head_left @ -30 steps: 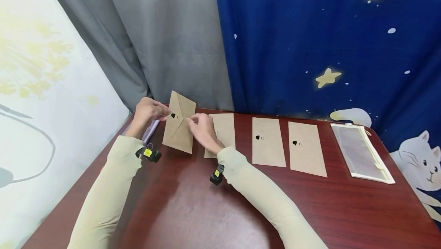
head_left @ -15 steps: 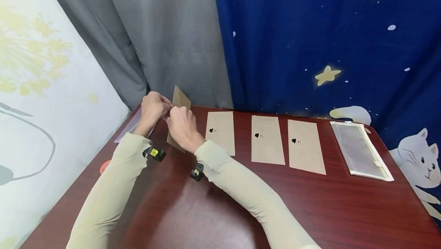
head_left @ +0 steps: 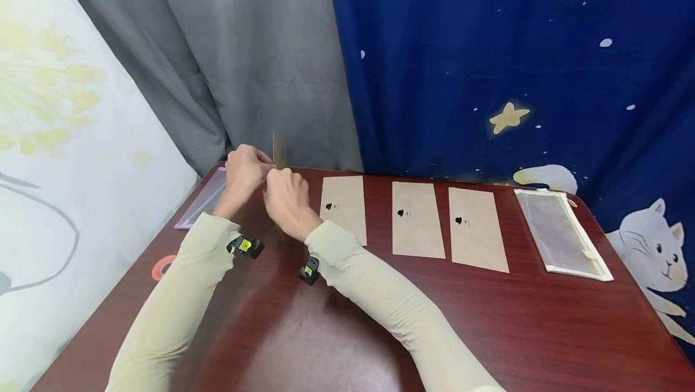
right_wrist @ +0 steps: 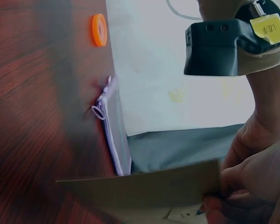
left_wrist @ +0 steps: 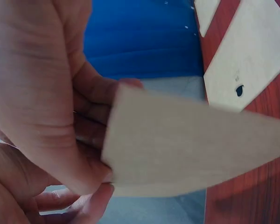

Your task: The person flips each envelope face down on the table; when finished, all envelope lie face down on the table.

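Note:
A kraft paper envelope (head_left: 279,152) stands upright off the table, almost edge-on in the head view. My left hand (head_left: 245,170) pinches its near edge between thumb and fingers. Right beside it, my right hand (head_left: 288,196) grips the same edge, the two thumbs meeting there in the left wrist view. In that view the envelope's plain face (left_wrist: 163,140) spreads out from the fingers, slightly blurred. From the right wrist, its brown panel (right_wrist: 144,186) reaches left from the hands. The hands hide most of the envelope in the head view.
Three similar envelopes, a left one (head_left: 344,220), a middle one (head_left: 418,232) and a right one (head_left: 479,244), lie in a row. A white-edged mesh pouch (head_left: 564,235) lies far right. At left are a purple-edged pouch (head_left: 198,205) and an orange ring-shaped roll (head_left: 161,267).
The envelope has turned from facing the camera to nearly edge-on. My right hand has moved left to meet the left hand at the envelope's edge, uncovering the left envelope on the table.

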